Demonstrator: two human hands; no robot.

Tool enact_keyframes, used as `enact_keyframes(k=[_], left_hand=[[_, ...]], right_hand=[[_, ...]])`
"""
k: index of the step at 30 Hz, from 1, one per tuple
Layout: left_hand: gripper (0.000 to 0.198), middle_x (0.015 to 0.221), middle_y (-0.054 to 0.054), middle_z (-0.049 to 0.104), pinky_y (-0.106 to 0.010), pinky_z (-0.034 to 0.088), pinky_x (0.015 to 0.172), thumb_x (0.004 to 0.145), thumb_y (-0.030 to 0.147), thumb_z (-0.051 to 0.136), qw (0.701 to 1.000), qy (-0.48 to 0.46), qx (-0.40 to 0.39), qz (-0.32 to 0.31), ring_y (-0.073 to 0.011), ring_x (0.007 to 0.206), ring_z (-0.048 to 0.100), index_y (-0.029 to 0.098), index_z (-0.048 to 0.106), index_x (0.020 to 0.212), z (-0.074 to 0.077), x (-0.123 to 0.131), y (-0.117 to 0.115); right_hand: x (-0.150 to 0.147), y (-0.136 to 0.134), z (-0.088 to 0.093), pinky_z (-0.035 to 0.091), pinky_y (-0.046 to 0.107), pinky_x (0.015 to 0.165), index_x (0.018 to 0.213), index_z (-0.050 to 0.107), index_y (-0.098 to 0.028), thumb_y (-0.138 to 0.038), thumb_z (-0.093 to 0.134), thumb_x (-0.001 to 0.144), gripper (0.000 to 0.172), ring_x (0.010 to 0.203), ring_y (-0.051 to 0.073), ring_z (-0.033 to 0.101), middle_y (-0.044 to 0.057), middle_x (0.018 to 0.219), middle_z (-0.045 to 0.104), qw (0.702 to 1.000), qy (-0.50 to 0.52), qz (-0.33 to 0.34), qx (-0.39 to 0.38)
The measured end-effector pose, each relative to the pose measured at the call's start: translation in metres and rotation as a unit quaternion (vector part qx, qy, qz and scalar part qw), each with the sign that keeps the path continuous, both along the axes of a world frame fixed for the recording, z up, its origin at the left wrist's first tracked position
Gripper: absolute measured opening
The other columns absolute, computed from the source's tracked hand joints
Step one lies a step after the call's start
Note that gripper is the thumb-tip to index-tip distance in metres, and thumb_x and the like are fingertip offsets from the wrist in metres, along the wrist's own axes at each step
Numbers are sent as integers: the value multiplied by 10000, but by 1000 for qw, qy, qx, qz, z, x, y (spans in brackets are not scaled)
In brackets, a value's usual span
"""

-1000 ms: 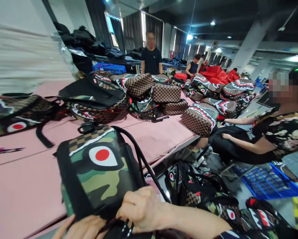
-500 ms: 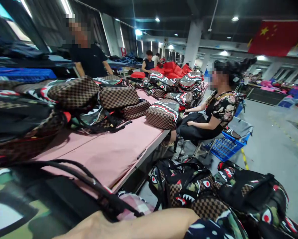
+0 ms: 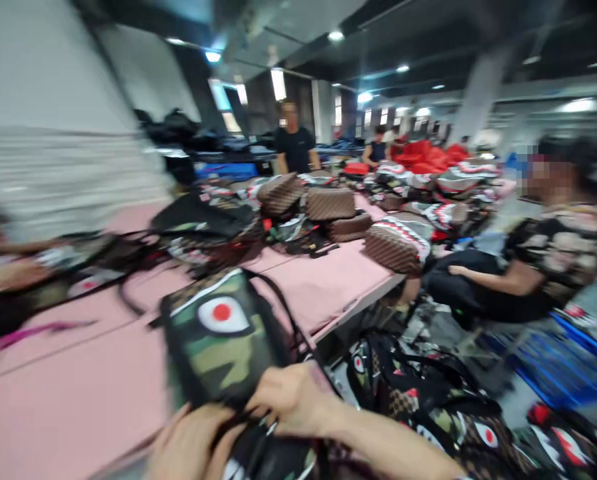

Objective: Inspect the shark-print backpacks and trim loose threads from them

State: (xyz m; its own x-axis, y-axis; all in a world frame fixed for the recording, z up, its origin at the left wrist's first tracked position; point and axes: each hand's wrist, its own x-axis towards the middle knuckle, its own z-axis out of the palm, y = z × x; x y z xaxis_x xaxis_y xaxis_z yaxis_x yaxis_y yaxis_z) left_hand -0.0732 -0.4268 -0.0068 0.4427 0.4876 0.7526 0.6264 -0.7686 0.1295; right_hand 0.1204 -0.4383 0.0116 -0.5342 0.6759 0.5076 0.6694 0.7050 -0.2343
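A camouflage backpack (image 3: 233,353) with a large white and red eye print leans over the near edge of the pink-topped table (image 3: 88,393). Both of my hands are on its lower near part, close together. My left hand (image 3: 196,437) has its fingers curled over the dark fabric. Beside it, my right hand (image 3: 296,400) grips the black edge of the bag with bent fingers. A dark strap arches along the bag's right side. The bag's lower end is partly hidden by my hands and cut off by the frame.
Checkered backpacks (image 3: 328,203) are piled farther along the table. More bags (image 3: 428,393) lie low at the right, near a blue crate (image 3: 563,360). A seated person (image 3: 523,273) is at the table's right side. Another person's blurred hand (image 3: 16,277) works at the far left.
My view has swung left and lowered. The backpack, earlier at the lower left edge, now shows near the centre with both my hands on it; before, just one forearm was visible.
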Motion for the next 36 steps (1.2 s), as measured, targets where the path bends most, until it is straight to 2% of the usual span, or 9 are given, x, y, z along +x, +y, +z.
enact_keyframes(k=[5, 9, 12, 15, 18, 21, 28, 32, 36], left_hand=[[236, 877, -45, 642, -386, 419, 869, 798, 31, 448, 995, -37, -16, 96, -215, 1068, 528, 185, 610, 871, 10, 16, -42], [312, 935, -32, 644, -366, 391, 849, 811, 5, 418, 994, -21, -52, 92, -206, 1108, 486, 195, 615, 960, 5, 16, -52], [321, 942, -35, 642, -365, 378, 850, 815, -2, 403, 994, -16, -71, 87, -208, 1123, 469, 183, 612, 973, 4, 12, -56], [319, 937, -42, 639, -366, 384, 852, 810, -3, 403, 994, -26, -72, 82, -211, 1140, 454, 177, 612, 971, 3, 10, -53], [299, 938, -40, 637, -372, 389, 853, 811, 7, 417, 993, -39, -79, 79, -215, 1136, 454, 178, 608, 965, 2, 8, -48], [288, 936, -34, 637, -374, 391, 852, 808, 8, 427, 992, -47, -84, 80, -219, 1127, 457, 177, 603, 962, 2, 6, -46], [273, 943, -36, 633, -376, 387, 871, 801, 17, 454, 991, -49, -93, 83, -220, 1133, 452, 172, 597, 974, 4, 6, -46], [251, 929, -28, 633, -363, 381, 873, 795, 21, 480, 990, -52, -87, 94, -215, 1131, 450, 173, 596, 957, 6, 7, -45], [180, 925, -29, 625, -352, 373, 874, 789, 67, 535, 988, -40, -88, 119, -215, 1103, 457, 171, 600, 921, 13, 9, -42]], right_hand=[[11, -6, -12, 381, 219, 565, 823, 621, -184, -153, 443, 833, 180, 631, 98, 551, 8, 713, 612, 993, 100, 38, 56], [25, -6, -14, 460, 239, 655, 1001, 619, -189, -123, 458, 851, 230, 804, 120, 607, 59, 899, 653, 984, 125, 121, -36], [31, -7, -5, 504, 269, 707, 995, 627, -194, -153, 473, 860, 209, 864, 142, 624, 75, 966, 661, 963, 178, 154, -131], [36, -2, 9, 519, 308, 749, 904, 651, -205, -183, 483, 862, 175, 880, 166, 634, 65, 941, 679, 956, 219, 88, -172], [42, 6, 21, 518, 310, 726, 854, 663, -216, -227, 516, 847, 148, 826, 171, 638, 45, 875, 683, 959, 240, -20, -152], [49, 14, 27, 506, 312, 707, 865, 660, -213, -285, 530, 841, 151, 791, 178, 632, 44, 855, 676, 958, 235, -77, -143], [41, 19, 45, 463, 295, 736, 1180, 504, -218, -408, 579, 806, 427, 894, 189, 590, 42, 994, 618, 990, 35, -104, -92], [20, 22, 59, 416, 295, 712, 1025, 545, -185, -303, 524, 861, 204, 866, 186, 552, 55, 986, 608, 992, -103, -70, 8], [-1, 29, 69, 333, 309, 622, 902, 589, -196, -172, 541, 839, 83, 745, 178, 500, 42, 884, 610, 965, -240, -14, 108]])
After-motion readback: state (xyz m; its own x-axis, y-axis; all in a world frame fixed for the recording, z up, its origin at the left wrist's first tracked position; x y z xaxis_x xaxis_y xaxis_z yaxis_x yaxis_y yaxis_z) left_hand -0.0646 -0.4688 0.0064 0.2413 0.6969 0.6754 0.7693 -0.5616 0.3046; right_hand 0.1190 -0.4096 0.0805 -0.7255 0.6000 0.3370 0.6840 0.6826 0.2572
